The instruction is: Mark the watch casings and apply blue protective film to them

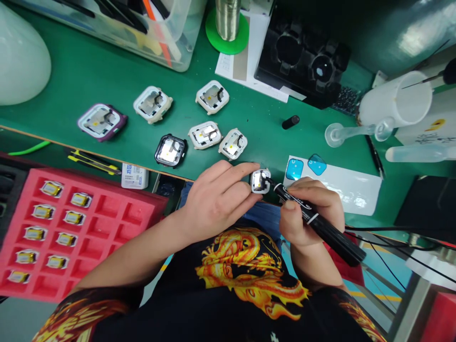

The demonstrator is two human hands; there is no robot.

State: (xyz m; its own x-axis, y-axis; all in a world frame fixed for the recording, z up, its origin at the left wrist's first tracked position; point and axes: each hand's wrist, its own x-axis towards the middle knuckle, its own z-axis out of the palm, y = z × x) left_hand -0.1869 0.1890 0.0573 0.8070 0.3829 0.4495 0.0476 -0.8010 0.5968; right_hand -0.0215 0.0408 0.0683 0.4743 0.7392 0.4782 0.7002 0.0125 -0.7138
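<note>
My right hand (311,209) grips a black marker pen (320,228), uncapped, with its tip at the upper right part of a small white watch case (261,181). My left hand (224,194) steadies that case at the table's near edge, its fingers closed against the left side. Inside the case a silvery part and a dark strip show. To the left lie several more open watch cases: a black one (170,150), a purple one (102,122) and pale ones, such as the cream case (152,104). The marker's black cap (290,122) lies farther back.
Two blue film pieces lie on a white sheet (356,190) at right. A solder spool (228,28), a clear plastic bin (185,52) and a white cup (399,99) stand at the back. A red foam tray (103,228) holding several small batteries sits lower left.
</note>
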